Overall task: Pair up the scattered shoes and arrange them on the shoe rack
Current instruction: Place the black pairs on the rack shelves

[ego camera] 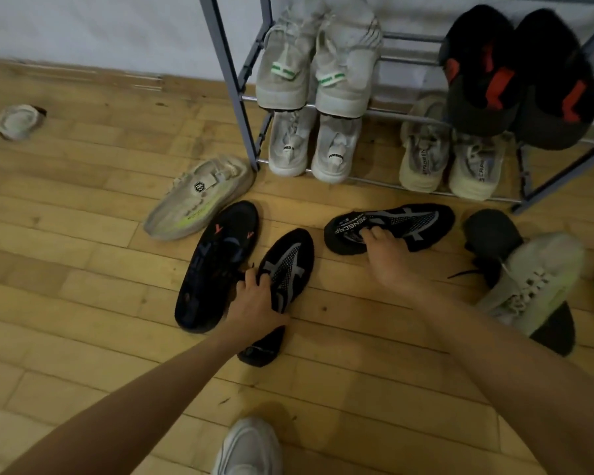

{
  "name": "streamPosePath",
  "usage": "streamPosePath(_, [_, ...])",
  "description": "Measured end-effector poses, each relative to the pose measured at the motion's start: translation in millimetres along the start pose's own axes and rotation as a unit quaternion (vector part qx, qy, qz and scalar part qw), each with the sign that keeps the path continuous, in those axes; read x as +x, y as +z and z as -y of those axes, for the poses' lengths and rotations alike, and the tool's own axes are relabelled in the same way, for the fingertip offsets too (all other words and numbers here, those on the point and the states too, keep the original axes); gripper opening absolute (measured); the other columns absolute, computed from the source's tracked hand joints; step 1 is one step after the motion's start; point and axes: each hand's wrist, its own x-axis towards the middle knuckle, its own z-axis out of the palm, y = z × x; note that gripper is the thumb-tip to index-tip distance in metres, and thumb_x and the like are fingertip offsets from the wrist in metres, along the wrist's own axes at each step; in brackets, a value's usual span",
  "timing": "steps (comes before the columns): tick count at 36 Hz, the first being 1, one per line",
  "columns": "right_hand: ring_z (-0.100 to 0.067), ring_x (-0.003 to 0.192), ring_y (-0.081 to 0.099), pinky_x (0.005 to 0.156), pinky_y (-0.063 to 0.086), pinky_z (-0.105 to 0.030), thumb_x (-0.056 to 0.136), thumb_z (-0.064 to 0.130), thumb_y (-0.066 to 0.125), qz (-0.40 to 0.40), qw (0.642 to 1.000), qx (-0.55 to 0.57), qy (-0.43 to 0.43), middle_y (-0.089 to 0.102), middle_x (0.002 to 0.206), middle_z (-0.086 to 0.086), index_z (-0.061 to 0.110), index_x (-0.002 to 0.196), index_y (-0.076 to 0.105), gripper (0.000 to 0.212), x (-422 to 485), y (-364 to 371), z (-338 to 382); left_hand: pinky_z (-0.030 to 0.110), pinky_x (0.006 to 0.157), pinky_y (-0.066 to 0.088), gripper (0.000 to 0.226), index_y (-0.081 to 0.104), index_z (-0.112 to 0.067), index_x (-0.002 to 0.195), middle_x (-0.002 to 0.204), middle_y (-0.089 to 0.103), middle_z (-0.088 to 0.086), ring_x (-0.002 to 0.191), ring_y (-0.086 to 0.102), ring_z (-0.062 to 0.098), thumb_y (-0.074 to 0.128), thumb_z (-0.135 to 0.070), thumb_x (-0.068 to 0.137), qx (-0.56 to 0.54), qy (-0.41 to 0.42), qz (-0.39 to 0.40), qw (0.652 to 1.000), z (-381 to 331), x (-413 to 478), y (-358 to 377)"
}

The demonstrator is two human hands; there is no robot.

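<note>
Two black knit shoes with grey mesh lie on the wooden floor before the grey metal shoe rack (240,97). My left hand (254,303) grips the nearer black-grey shoe (285,269) at its collar. My right hand (388,255) holds the second black-grey shoe (398,224), which lies on its side with fingers in its opening. A black shoe with orange marks (213,265) sits just left of my left hand. A beige shoe with a neon-yellow stripe (199,200) lies by the rack's left leg; its match (532,282) rests at right on top of a black shoe (494,234).
The rack's upper shelf holds white-green shoes (316,63) and black-red shoes (515,80); the lower shelf holds white shoes (316,145) and beige shoes (450,162). A lone pale shoe (19,121) lies far left by the wall. My own white-shod foot (251,447) shows at the bottom.
</note>
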Motion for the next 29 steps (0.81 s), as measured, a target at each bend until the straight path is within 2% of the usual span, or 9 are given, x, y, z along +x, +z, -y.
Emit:
streamPosePath(8, [-0.027,0.111,0.048,0.087,0.038,-0.037,0.092,0.007,0.047,0.016,0.998,-0.012,-0.065,0.053,0.117,-0.007,0.015,0.124,0.052,0.033,-40.6,3.5,-22.8,0.044,0.100,0.044,0.076,0.034,-0.014,0.137,0.141,0.026,0.009,0.132,0.031,0.031,0.070,-0.044,0.076,-0.043,0.022,-0.036,0.998,-35.5,9.8,1.3])
streamPosePath(12, [-0.027,0.071,0.061,0.059,0.042,-0.031,0.067,0.002,0.063,-0.021,0.992,-0.014,-0.126,0.062,0.079,-0.006,0.014,0.084,0.068,0.021,-78.2,11.2,-52.4,0.041,0.102,0.040,0.076,0.035,-0.014,0.137,0.143,0.027,0.009,0.131,0.032,0.030,0.069,-0.046,0.077,-0.018,0.044,-0.043,0.998,-51.6,7.9,4.4])
streamPosePath(14, [-0.025,0.064,0.062,0.053,0.039,-0.027,0.062,0.006,0.062,0.000,0.989,-0.024,-0.145,0.063,0.075,-0.004,0.014,0.080,0.070,0.021,-95.3,12.8,-65.4,0.041,0.102,0.039,0.074,0.034,-0.015,0.137,0.145,0.025,0.008,0.131,0.032,0.029,0.067,-0.047,0.078,-0.006,0.059,-0.045,0.997,-62.4,4.2,10.4])
streamPosePath(16, [-0.031,0.082,0.064,0.062,0.041,-0.030,0.074,0.002,0.057,0.043,0.989,-0.020,-0.141,0.065,0.090,-0.011,0.008,0.096,0.071,0.026,-109.1,11.6,-74.4,0.042,0.104,0.038,0.074,0.033,-0.015,0.138,0.147,0.022,0.009,0.130,0.032,0.031,0.065,-0.048,0.080,-0.005,0.083,-0.039,0.996,-73.3,0.1,19.3])
streamPosePath(19, [-0.030,0.106,0.056,0.076,0.033,-0.024,0.087,0.000,0.055,0.053,0.991,0.031,-0.115,0.060,0.111,-0.012,0.007,0.114,0.065,0.030,-123.7,10.2,-82.0,0.043,0.110,0.032,0.073,0.030,-0.013,0.140,0.150,0.017,0.013,0.132,0.029,0.034,0.061,-0.047,0.083,-0.009,0.114,-0.023,0.993,-86.6,-7.6,32.9])
streamPosePath(22, [-0.019,0.114,0.050,0.081,0.029,-0.015,0.089,0.008,0.051,0.061,0.987,0.150,-0.023,0.055,0.117,-0.004,0.011,0.110,0.064,0.025,-133.1,5.3,-77.5,0.043,0.111,0.034,0.069,0.031,-0.013,0.140,0.149,0.021,0.011,0.133,0.031,0.032,0.058,-0.047,0.087,-0.083,0.118,-0.033,0.989,-89.8,-14.3,37.6])
streamPosePath(24, [-0.017,0.114,0.049,0.083,0.033,-0.018,0.089,0.020,0.055,0.021,0.982,0.186,0.034,0.052,0.117,-0.003,0.014,0.109,0.060,0.021,-138.2,4.4,-70.0,0.038,0.109,0.037,0.063,0.034,-0.011,0.138,0.145,0.028,0.010,0.130,0.037,0.027,0.058,-0.041,0.089,-0.152,0.105,-0.056,0.981,-85.2,-17.0,35.9])
streamPosePath(26, [-0.020,0.115,0.046,0.087,0.039,-0.026,0.089,0.037,0.059,-0.018,0.973,0.208,0.097,0.047,0.121,-0.005,0.013,0.114,0.053,0.035,-143.6,6.7,-59.2,0.034,0.106,0.041,0.061,0.034,-0.008,0.138,0.141,0.033,0.010,0.126,0.043,0.025,0.060,-0.034,0.089,-0.182,0.080,-0.067,0.978,-77.4,-18.5,34.2])
streamPosePath(29, [-0.026,0.129,0.034,0.101,0.038,-0.037,0.079,0.057,0.063,0.007,0.951,0.254,0.178,0.030,0.138,-0.011,0.010,0.134,0.032,0.079,-147.8,11.1,-42.1,0.036,0.097,0.047,0.065,0.030,-0.004,0.140,0.137,0.044,0.014,0.121,0.050,0.027,0.063,-0.027,0.088,-0.198,0.016,-0.005,0.980,-67.4,-19.7,36.0])
